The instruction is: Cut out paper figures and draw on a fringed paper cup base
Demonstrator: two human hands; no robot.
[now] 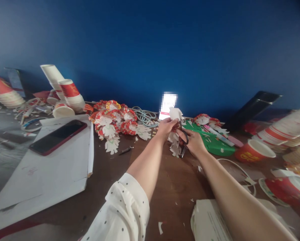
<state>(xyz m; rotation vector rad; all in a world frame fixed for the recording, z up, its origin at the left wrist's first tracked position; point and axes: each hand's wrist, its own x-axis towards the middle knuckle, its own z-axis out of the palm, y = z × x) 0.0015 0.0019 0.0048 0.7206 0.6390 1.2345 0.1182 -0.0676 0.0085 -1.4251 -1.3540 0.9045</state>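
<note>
Near the middle of the view my left hand [166, 128] pinches a white paper cutout [175, 113], which stands up above the fingers. Black-handled scissors [185, 137] are in my right hand [193, 142], with fingers closed about the handle. The blades are partly hidden by the cutout, so I cannot tell how far apart they are. Just below the two hands, another white paper figure [175, 146] lies on the brown table [170, 180]. A lit phone [165, 103] leans on the blue wall behind the cutout.
Left of my hands is a pile of red and white paper figures [111, 122]. A dark phone [59, 136] lies on a white board [46, 174]. Paper cups [71, 95] stand at left; a red cup [255, 150] sits at right beside a green sheet [212, 142]. Paper scraps dot the table.
</note>
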